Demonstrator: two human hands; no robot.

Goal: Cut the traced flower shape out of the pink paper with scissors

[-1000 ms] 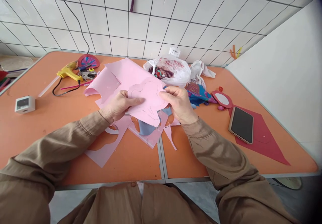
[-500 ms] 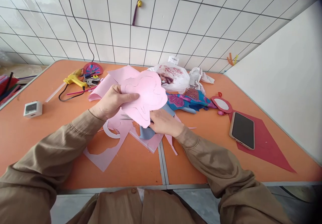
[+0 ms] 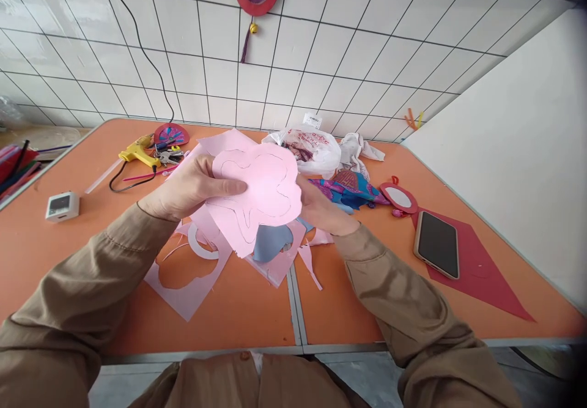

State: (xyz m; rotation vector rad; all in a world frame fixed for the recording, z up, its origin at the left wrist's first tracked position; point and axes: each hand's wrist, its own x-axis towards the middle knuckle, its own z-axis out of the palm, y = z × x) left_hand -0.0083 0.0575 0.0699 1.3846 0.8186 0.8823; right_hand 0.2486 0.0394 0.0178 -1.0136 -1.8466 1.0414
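My left hand [image 3: 183, 189] is closed on the left edge of a pink paper sheet [image 3: 259, 197] that carries a drawn, lobed outline, thumb on top. It holds the sheet up above the orange table [image 3: 82, 255]. My right hand [image 3: 321, 213] sits at the sheet's right edge, and the paper hides its fingers. Under the sheet lie pink paper offcuts [image 3: 183, 282] with cut-out holes and a blue cut piece [image 3: 270, 243].
A yellow glue gun [image 3: 137, 151], keys [image 3: 167, 155] and a small white device [image 3: 62, 205] lie at the left. A plastic bag [image 3: 312, 145], colourful fabric [image 3: 351, 188], a small red mirror [image 3: 398, 197], and a phone [image 3: 435, 244] on red paper [image 3: 486, 270] lie at the right.
My left hand has lifted the pink sheet and turned it more towards me. My right hand went down to the table beneath the sheet, then rose to its right edge. The view tilted up.
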